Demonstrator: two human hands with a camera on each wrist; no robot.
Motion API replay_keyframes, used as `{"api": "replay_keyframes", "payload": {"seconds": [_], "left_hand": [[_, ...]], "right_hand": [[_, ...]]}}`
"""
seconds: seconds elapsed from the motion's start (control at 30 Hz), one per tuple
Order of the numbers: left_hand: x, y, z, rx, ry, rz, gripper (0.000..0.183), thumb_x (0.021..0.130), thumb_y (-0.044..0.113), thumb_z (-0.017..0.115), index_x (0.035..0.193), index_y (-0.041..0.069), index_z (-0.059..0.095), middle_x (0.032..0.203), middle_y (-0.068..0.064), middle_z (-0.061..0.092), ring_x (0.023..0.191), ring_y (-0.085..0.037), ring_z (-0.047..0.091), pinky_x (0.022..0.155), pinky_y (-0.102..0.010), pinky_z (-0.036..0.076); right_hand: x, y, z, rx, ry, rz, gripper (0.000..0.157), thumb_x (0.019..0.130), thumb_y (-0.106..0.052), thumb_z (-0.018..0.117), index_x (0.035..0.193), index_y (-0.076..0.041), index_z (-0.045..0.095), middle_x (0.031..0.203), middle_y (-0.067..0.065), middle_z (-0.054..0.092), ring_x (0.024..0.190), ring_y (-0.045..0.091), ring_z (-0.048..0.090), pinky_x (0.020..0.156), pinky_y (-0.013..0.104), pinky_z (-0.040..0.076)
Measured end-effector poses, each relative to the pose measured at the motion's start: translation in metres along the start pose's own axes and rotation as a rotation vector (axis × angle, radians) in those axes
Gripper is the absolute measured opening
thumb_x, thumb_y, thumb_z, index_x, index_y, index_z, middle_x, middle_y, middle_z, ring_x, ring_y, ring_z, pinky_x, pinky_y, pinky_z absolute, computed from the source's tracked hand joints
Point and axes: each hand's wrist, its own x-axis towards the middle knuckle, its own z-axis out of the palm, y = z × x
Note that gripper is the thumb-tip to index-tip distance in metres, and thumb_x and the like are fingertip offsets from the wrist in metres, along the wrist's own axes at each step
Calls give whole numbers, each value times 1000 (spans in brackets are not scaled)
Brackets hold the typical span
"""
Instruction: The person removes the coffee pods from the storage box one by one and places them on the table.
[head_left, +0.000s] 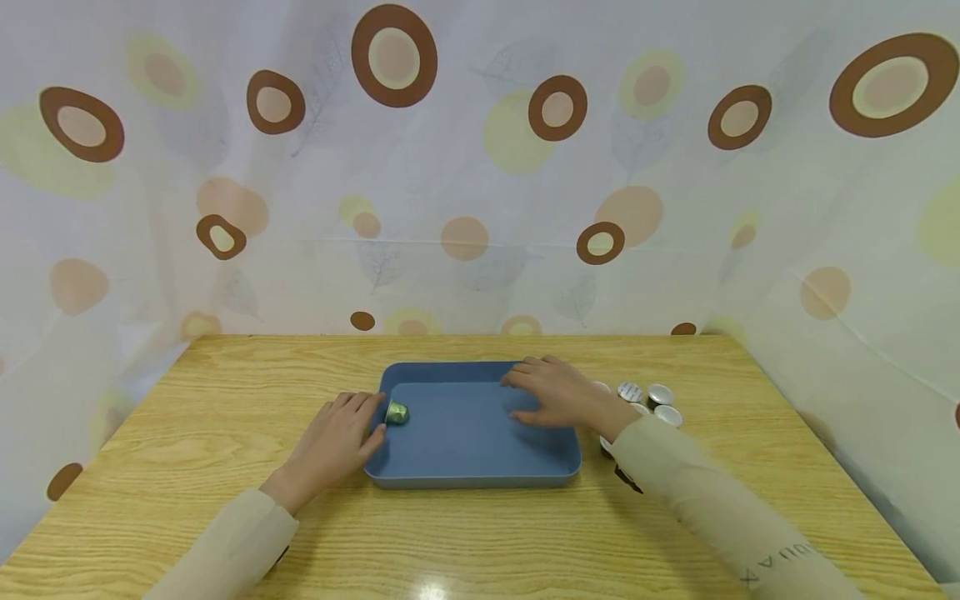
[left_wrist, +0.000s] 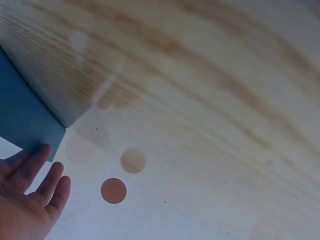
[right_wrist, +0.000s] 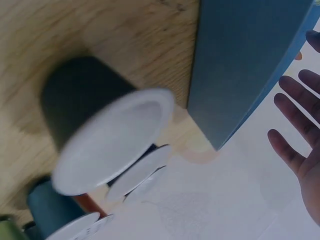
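Observation:
A blue rectangular tray (head_left: 465, 481) lies on the wooden table, with one green coffee capsule (head_left: 397, 413) tipped on its side by the left wall inside. At that left wall is my left hand (head_left: 337, 437), its fingers relaxed and thumb spread apart. The left wrist view shows those fingertips (left_wrist: 46, 149) right at the tray's rim. My right hand (head_left: 551, 393) reaches over the tray's right side, fingers loosely extended and nothing seen between them. Several coffee capsules (head_left: 667, 415) with pale lids stand to the right of the tray, partly hidden by my right forearm.
The wooden table (head_left: 262, 375) runs back to a patterned cloth backdrop (head_left: 465, 167), which also rises along both sides. In the right wrist view, a dark capsule (right_wrist: 90, 100) with a white lid stands close beside the tray's outer wall (right_wrist: 235, 65).

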Motion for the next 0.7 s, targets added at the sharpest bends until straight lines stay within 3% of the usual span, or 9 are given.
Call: {"api": "replay_keyframes", "payload": {"seconds": [0.7], "left_hand": [[0,0,0,3,0,-4,44,89,29,54,125,5,53,117,-10,59,109,-29,53,86,-46,46]], "right_hand": [[50,-23,0,32,-77,-46,45,83,-37,64,121,-14,56,114,0,59,104,19,54,91,42,44]]}}
